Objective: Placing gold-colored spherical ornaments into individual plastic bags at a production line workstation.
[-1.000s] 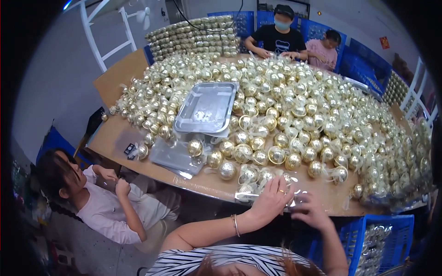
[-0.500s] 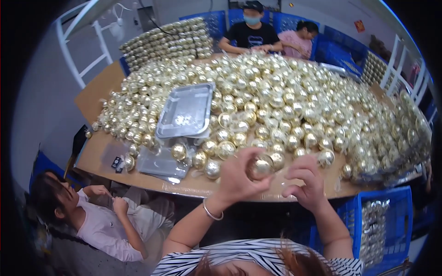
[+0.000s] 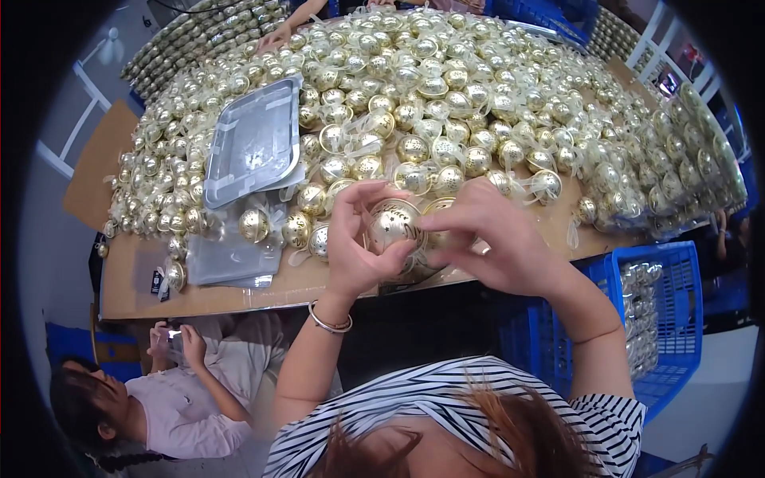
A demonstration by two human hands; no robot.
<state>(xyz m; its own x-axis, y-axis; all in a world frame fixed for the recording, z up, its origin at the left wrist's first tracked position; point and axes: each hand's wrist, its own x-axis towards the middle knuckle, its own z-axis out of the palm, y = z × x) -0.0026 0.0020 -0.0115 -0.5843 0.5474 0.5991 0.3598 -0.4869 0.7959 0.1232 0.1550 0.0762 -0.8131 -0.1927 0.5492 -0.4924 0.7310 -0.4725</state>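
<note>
Holding a gold ball ornament (image 3: 392, 225) up over the near edge of the counter (image 3: 263, 285), the person is gripping it from both sides: the left hand (image 3: 356, 239) is curling closed around its left flank, thumb and fingers pinching, while the right hand (image 3: 486, 239) is closing on its right side, fingertips pressing at the top. To my eye the grip is working best when it is staying light and on the rim, since the patterned shell is looking thin and easy to dent, and a firm, even hold from both sides is keeping it from slipping.

Just beyond, a great heap of gold ornaments (image 3: 446, 103) is covering the counter to its far edge. A clear plastic tray (image 3: 255, 143) is lying toward the left side, with flat plastic sheets (image 3: 227, 255) nearer the front left corner. A blue crate (image 3: 669, 319) is standing beside the right end, and a seated person in a pink top (image 3: 199, 390) is sitting low at the left.
</note>
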